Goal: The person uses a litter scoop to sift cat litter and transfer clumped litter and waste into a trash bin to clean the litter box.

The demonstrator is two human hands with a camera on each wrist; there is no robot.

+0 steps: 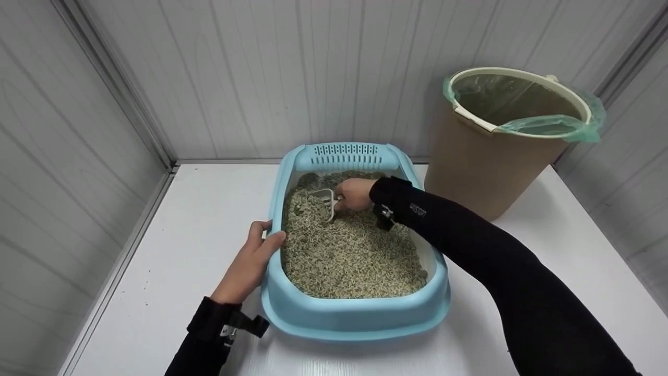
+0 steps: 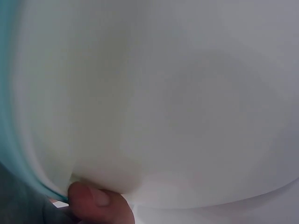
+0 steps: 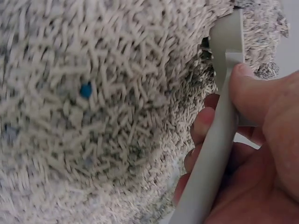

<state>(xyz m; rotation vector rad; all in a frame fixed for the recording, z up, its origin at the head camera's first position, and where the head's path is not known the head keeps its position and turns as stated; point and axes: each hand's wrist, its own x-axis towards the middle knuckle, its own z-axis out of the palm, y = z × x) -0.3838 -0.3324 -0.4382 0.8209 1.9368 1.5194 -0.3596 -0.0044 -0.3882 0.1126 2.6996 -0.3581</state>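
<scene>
A blue litter box (image 1: 355,318) filled with pellet cat litter (image 1: 360,261) stands on the white table. My right hand (image 1: 357,194) reaches into its far half and grips a pale litter scoop (image 1: 333,204). In the right wrist view the thumb lies along the scoop's handle (image 3: 210,163) and the fingers curl around it. The scoop's head is partly sunk in the litter (image 3: 93,130). My left hand (image 1: 250,263) holds the box's left rim, its thumb over the edge. The left wrist view shows a fingertip (image 2: 100,203) against the box's pale wall (image 2: 187,116).
A tall brown bin (image 1: 480,167) lined with a green bag (image 1: 553,125) stands behind and to the right of the box. White panelled walls (image 1: 250,78) close off the back and both sides. Small dark specks lie on the table (image 1: 172,235) at left.
</scene>
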